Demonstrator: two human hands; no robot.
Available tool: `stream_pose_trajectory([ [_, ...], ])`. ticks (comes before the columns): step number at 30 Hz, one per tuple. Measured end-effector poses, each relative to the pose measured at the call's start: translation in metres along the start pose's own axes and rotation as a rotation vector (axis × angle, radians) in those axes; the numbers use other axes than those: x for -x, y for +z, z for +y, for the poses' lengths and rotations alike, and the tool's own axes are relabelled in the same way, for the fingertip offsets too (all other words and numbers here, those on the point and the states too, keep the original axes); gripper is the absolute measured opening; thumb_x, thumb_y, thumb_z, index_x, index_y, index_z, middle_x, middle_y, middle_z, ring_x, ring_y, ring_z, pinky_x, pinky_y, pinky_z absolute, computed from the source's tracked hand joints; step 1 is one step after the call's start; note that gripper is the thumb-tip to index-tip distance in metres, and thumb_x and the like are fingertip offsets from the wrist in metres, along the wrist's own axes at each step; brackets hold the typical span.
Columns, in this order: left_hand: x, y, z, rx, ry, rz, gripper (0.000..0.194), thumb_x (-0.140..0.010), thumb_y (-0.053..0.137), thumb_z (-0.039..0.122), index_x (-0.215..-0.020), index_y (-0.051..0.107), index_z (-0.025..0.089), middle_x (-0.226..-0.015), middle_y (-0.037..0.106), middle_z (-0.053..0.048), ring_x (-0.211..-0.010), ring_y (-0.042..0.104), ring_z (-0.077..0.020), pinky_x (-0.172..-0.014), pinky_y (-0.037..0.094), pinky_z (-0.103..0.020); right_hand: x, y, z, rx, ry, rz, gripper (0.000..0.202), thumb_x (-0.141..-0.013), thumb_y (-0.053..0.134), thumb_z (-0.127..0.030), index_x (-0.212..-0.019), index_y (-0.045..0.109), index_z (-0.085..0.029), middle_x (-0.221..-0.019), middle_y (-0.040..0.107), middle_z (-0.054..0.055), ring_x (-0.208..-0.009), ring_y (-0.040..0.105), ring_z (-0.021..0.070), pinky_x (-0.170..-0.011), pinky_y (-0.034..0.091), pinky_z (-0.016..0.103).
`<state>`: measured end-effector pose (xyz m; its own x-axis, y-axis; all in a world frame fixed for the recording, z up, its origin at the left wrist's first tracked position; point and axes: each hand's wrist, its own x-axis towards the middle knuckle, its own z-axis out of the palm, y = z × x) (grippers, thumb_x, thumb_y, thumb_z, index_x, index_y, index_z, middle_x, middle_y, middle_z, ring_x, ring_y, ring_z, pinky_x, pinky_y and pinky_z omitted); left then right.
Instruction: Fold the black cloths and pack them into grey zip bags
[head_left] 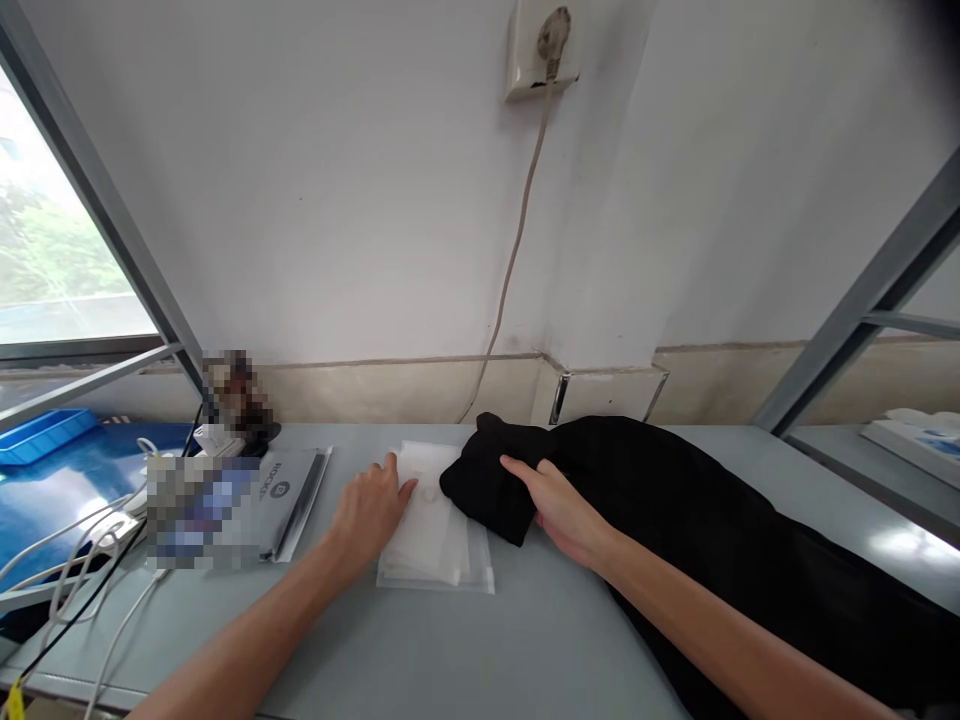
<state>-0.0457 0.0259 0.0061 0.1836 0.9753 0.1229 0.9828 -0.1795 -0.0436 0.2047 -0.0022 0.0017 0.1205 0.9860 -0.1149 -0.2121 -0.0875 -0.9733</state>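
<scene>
My right hand (559, 505) grips a bunched end of a black cloth (495, 475), thumb on top and the other fingers tucked under it. From there the cloth spreads over the table toward the lower right, passing behind and beneath my right forearm. A small stack of translucent plastic zip bags (431, 540) lies flat in front of me, and the cloth's end covers its upper right part. Against the left edge of these bags rests my left hand (371, 515), its thumb and index finger apart and nothing visible between them; its other fingers are curled.
Left of my left hand lies a packaged grey item (289, 500) in clear plastic. White cables (82, 540) and a blue tray (45, 435) are farther left. A plug (553, 40) hangs its cord down the wall. Grey metal frames (847, 290) flank the table (450, 660).
</scene>
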Motion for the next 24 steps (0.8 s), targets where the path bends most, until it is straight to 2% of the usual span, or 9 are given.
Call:
stream_pose_trajectory([
  [4, 0.000, -0.005, 0.001, 0.006, 0.009, 0.005, 0.048, -0.109, 0.038, 0.028, -0.152, 0.038, 0.007, -0.087, 0.071, -0.012, -0.070, 0.071, -0.0258, -0.057, 0.045, -0.029, 0.008, 0.010, -0.007, -0.066, 0.151, -0.073, 0.016, -0.089, 0.076, -0.041, -0.094, 0.073, -0.026, -0.109, 0.080, 0.006, -0.107, 0.073, 0.0280, -0.089, 0.060, 0.042],
  [6, 0.001, -0.008, 0.001, -0.051, -0.008, 0.041, 0.048, -0.106, 0.038, 0.019, -0.153, 0.038, 0.006, -0.093, 0.070, -0.014, -0.069, 0.071, -0.0258, -0.056, 0.046, -0.030, 0.009, 0.013, -0.009, -0.135, 0.187, -0.107, 0.018, -0.091, 0.074, -0.039, -0.104, 0.074, -0.027, -0.121, 0.078, 0.006, -0.116, 0.070, 0.0270, -0.098, 0.058, 0.041],
  [11, 0.003, -0.011, 0.001, -0.130, 0.026, 0.033, 0.030, -0.101, 0.039, 0.009, -0.118, 0.064, 0.009, -0.093, 0.068, -0.016, -0.074, 0.072, -0.0289, -0.056, 0.048, -0.031, 0.010, 0.014, -0.007, -0.120, 0.250, -0.063, 0.019, -0.091, 0.076, -0.040, -0.104, 0.074, -0.027, -0.124, 0.077, 0.006, -0.123, 0.067, 0.0288, -0.109, 0.051, 0.046],
  [16, 0.008, -0.010, 0.003, -0.151, 0.052, 0.025, 0.031, -0.099, 0.037, 0.006, -0.101, 0.068, 0.008, -0.092, 0.068, -0.020, -0.078, 0.070, -0.0315, -0.057, 0.051, -0.034, 0.018, 0.019, -0.008, -0.189, 0.279, -0.270, 0.020, -0.090, 0.078, -0.034, -0.107, 0.076, -0.023, -0.119, 0.080, 0.008, -0.116, 0.072, 0.0278, -0.106, 0.053, 0.043],
  [18, 0.008, -0.007, 0.001, -0.202, 0.086, 0.109, 0.030, -0.097, 0.039, 0.007, -0.106, 0.068, 0.007, -0.112, 0.067, -0.026, -0.097, 0.069, -0.0375, -0.066, 0.055, -0.039, 0.019, 0.021, -0.008, -0.208, 0.283, -0.288, 0.020, -0.090, 0.078, -0.032, -0.108, 0.077, -0.023, -0.119, 0.080, 0.008, -0.115, 0.072, 0.0274, -0.106, 0.053, 0.043],
  [20, 0.005, -0.001, -0.003, -0.240, 0.188, 0.215, 0.034, -0.093, 0.042, 0.003, -0.117, 0.065, 0.006, -0.139, 0.058, -0.028, -0.122, 0.059, -0.0418, -0.087, 0.055, -0.048, 0.017, 0.021, -0.007, -0.209, 0.285, -0.273, 0.020, -0.091, 0.078, -0.032, -0.108, 0.077, -0.022, -0.119, 0.080, 0.008, -0.116, 0.072, 0.0273, -0.107, 0.052, 0.043],
  [21, 0.002, 0.004, -0.005, -0.237, 0.256, 0.245, 0.039, -0.090, 0.042, 0.001, -0.123, 0.063, 0.006, -0.146, 0.053, -0.027, -0.131, 0.054, -0.0413, -0.098, 0.051, -0.051, 0.017, 0.021, -0.006, -0.205, 0.286, -0.262, 0.020, -0.091, 0.078, -0.031, -0.109, 0.077, -0.022, -0.118, 0.080, 0.008, -0.116, 0.072, 0.0271, -0.107, 0.052, 0.042],
  [22, -0.001, 0.009, -0.008, -0.215, 0.321, 0.246, 0.043, -0.088, 0.042, -0.001, -0.127, 0.060, 0.005, -0.148, 0.052, -0.026, -0.136, 0.050, -0.0393, -0.107, 0.046, -0.051, 0.016, 0.021, -0.005, -0.202, 0.289, -0.253, 0.020, -0.091, 0.078, -0.031, -0.109, 0.077, -0.022, -0.118, 0.080, 0.008, -0.116, 0.072, 0.0269, -0.108, 0.052, 0.042],
  [24, -0.007, 0.022, -0.012, -0.156, 0.403, 0.204, 0.047, -0.088, 0.041, -0.003, -0.132, 0.056, 0.002, -0.145, 0.056, -0.026, -0.139, 0.051, -0.0355, -0.115, 0.041, -0.048, 0.015, 0.021, -0.004, -0.197, 0.297, -0.238, 0.020, -0.092, 0.077, -0.030, -0.111, 0.077, -0.022, -0.118, 0.080, 0.008, -0.116, 0.072, 0.0267, -0.109, 0.051, 0.042],
])
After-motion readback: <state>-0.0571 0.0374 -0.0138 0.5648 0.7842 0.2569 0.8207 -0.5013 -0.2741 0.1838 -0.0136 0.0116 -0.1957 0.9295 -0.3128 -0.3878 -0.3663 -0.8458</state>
